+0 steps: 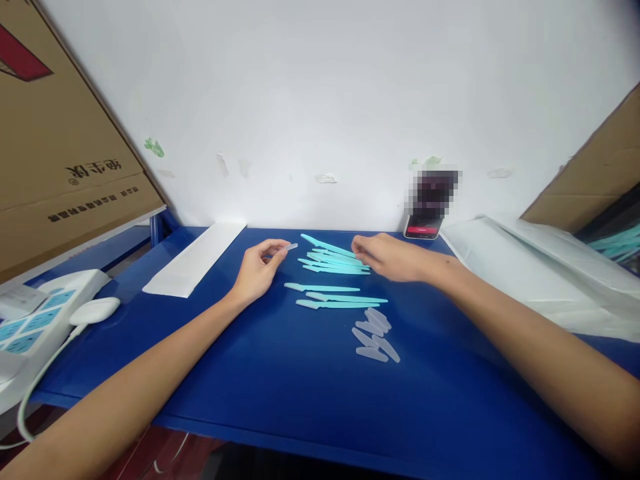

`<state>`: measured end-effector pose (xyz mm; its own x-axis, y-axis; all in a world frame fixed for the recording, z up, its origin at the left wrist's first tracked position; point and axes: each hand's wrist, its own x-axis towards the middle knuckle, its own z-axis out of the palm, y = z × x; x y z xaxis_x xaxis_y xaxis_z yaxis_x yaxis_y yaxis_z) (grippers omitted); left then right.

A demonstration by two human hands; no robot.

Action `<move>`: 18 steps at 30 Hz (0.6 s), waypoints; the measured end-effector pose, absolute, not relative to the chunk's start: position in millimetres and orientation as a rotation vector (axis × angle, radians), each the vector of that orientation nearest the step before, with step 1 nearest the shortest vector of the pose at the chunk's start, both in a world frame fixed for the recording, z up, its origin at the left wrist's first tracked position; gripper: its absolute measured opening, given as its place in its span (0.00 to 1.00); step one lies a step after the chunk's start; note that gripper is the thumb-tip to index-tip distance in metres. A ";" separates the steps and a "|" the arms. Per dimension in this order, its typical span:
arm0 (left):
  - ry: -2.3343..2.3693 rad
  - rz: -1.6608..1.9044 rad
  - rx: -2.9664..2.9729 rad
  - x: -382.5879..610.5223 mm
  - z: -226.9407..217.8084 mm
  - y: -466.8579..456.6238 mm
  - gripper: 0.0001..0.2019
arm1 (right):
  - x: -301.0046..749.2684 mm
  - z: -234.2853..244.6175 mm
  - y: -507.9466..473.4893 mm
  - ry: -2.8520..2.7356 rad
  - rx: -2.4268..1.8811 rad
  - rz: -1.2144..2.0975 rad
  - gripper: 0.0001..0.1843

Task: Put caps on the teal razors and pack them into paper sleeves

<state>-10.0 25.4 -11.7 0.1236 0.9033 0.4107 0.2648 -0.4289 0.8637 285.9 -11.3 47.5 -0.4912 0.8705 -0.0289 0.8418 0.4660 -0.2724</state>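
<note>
My left hand pinches a small clear plastic cap between thumb and fingers, held just above the blue table. My right hand rests with curled fingers on a pile of several light turquoise plastic razors. Three more turquoise razors lie side by side nearer to me. Several clear caps lie loose in a small heap in front of those.
A white paper bag lies at the table's back left. A phone leans on the wall behind my right hand. White plastic bags and a cardboard box fill the right; a box, power strip and white plug sit left.
</note>
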 end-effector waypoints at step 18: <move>1.112 1.300 1.823 -12.0 -16.0 26.5 0.16 | 288.1 38.9 -8.2 -2.592 -1.500 0.375 0.06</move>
